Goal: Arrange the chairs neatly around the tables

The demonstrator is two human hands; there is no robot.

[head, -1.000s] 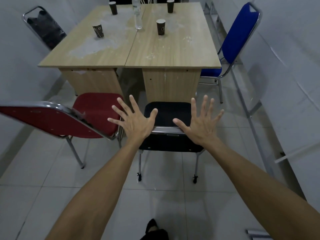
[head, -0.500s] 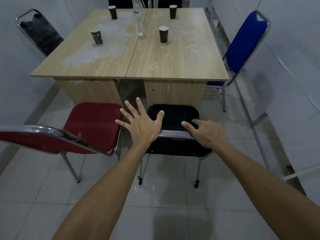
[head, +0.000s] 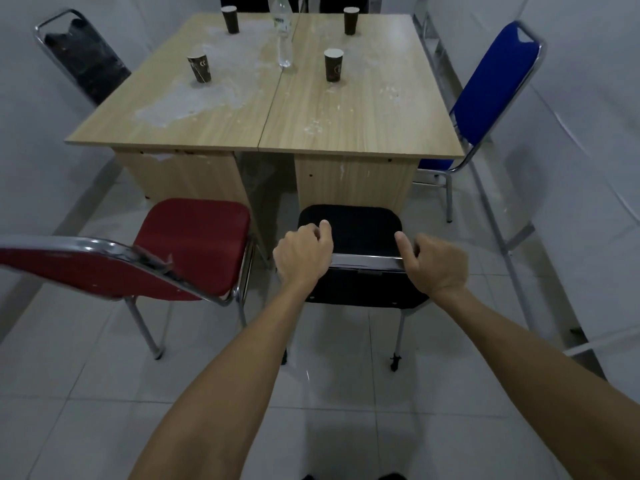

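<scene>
A black chair [head: 356, 230] faces the near edge of two light wooden tables [head: 346, 133] pushed side by side. My left hand [head: 303, 252] grips the left end of its chrome backrest bar, and my right hand [head: 434, 263] grips the right end. The seat stands just short of the table front. To its left a red chair [head: 197, 237] stands turned at an angle, its backrest reaching toward the frame's left edge. A blue chair [head: 491, 84] sits at the table's right side and another black chair [head: 83, 64] at the far left.
Several dark paper cups [head: 334, 65] and a clear plastic bottle [head: 284, 39] stand on the tabletops. White walls close in on both sides. A metal frame [head: 502, 216] leans along the right wall. The floor is pale tile.
Both hands, spread open above the black chair's backrest a second ago, have come down and closed around its chrome top bar. The view has shifted closer to the table.
</scene>
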